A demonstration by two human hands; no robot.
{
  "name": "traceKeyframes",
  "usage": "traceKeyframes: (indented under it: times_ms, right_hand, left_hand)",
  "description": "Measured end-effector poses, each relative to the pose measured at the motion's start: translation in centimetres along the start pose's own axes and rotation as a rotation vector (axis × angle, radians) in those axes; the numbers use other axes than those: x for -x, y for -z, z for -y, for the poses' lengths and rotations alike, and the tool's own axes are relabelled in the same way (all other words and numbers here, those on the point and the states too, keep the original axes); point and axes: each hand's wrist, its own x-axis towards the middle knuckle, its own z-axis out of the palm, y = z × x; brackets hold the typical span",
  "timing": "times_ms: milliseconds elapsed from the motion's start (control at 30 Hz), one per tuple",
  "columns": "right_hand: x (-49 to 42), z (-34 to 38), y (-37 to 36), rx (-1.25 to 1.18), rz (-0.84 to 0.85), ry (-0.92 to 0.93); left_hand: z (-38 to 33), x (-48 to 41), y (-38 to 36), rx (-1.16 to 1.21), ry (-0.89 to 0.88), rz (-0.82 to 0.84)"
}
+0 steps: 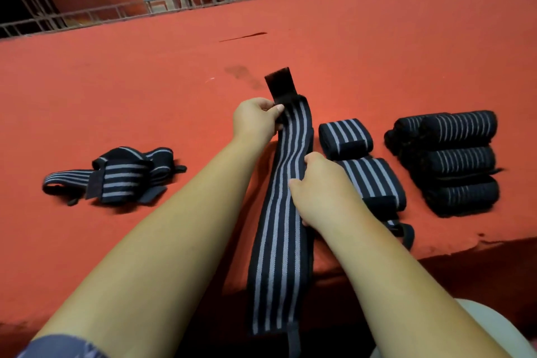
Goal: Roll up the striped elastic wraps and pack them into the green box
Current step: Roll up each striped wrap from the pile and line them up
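A long black wrap with grey stripes (pixel 280 241) lies stretched out over the red table (pixel 145 96), its near end hanging past the front edge. My left hand (pixel 255 120) pinches its far end, where a black fastening flap (pixel 280 81) sticks up. My right hand (pixel 316 189) grips the wrap's right edge near the middle. A loose tangle of wraps (pixel 116 176) lies to the left. Two rolled wraps (pixel 345 138) (pixel 374 183) sit just right of my right hand. No green box is in view.
A stack of several rolled wraps (pixel 453 160) sits at the right. A metal railing (pixel 203 0) runs along the table's far edge, with a red banner behind it. The table's front edge drops off at the lower right, where a pale round object (pixel 494 331) shows.
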Motion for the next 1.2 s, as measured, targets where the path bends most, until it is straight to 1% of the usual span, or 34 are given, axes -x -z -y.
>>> traceKeyframes:
  times_ms: [167, 367, 467, 567, 633, 767, 833, 933, 1067, 1133, 1200]
  right_hand:
    - [-0.7, 0.0, 0.1, -0.005, -0.016, 0.0]
    - [-0.8, 0.3, -1.3, -0.009, -0.027, -0.051]
    - [-0.5, 0.7, -1.0, 0.033, 0.027, -0.061]
    - [-0.4, 1.2, -0.6, 0.079, 0.069, -0.07]
    - [-0.3, 1.5, -0.5, 0.134, 0.096, -0.044]
    - [0.0, 1.7, -0.2, 0.141, 0.12, -0.066]
    - [0.1, 1.7, -0.1, 0.162, 0.133, -0.066]
    - [0.1, 1.9, 0.5, 0.195, 0.155, -0.036]
    - [0.4, 2.2, 0.7, 0.224, 0.174, -0.028]
    - [0.2, 1.7, 0.3, 0.133, 0.139, -0.058]
    - [-0.2, 1.1, 0.2, 0.01, 0.059, -0.064]
  left_hand:
    - [1.6, -1.8, -2.0, -0.146, 0.055, 0.058]
    - [2.6, -2.8, -3.1, -0.212, 0.117, 0.056]
    - [2.9, -2.8, -3.2, -0.233, 0.169, 0.085]
    - [2.8, -3.1, -3.1, -0.239, 0.183, 0.105]
    - [2.7, -3.3, -3.1, -0.243, 0.183, 0.122]
    - [2.6, -3.4, -3.3, -0.235, 0.204, 0.127]
    - [2.5, -3.2, -3.2, -0.167, 0.215, 0.128]
    - [1.8, -2.2, -2.2, 0.025, 0.212, 0.169]
    - [0.4, -0.2, 0.3, 0.216, 0.185, 0.213]
    - [-0.7, 1.0, 2.2, 0.337, 0.159, 0.221]
    - [-2.0, 2.5, 4.1, 0.436, 0.118, 0.242]
